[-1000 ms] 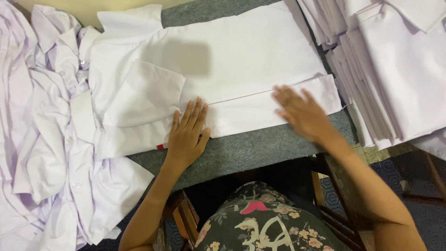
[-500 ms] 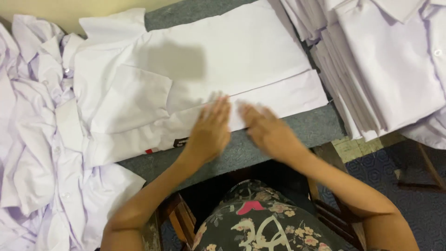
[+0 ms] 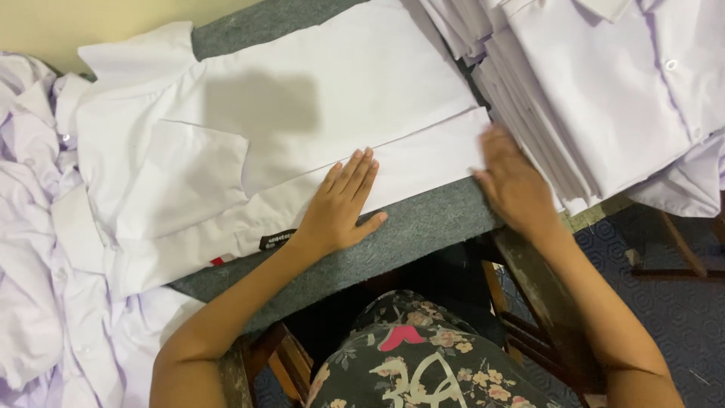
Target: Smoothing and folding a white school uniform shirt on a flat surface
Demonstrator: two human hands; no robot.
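Observation:
A white short-sleeved shirt [image 3: 302,128] lies flat across the grey felt-covered table [image 3: 423,227], its near side folded over into a long strip. My left hand [image 3: 340,208] rests flat on that folded strip, fingers spread and pointing away from me. At the shirt's right end, my right hand [image 3: 513,185] lies palm down with the fingers together, blurred by motion, beside the stack of folded shirts. Neither hand grips anything.
A tall stack of folded white shirts [image 3: 604,91] fills the right side of the table. A heap of loose crumpled white shirts [image 3: 38,249] hangs at the left. Wooden table legs [image 3: 536,302] and a patterned blue floor [image 3: 680,302] show below.
My hands were close together at the strip's middle half a second ago. The right hand has since slid right to the shirt's end; the left stays on the fold.

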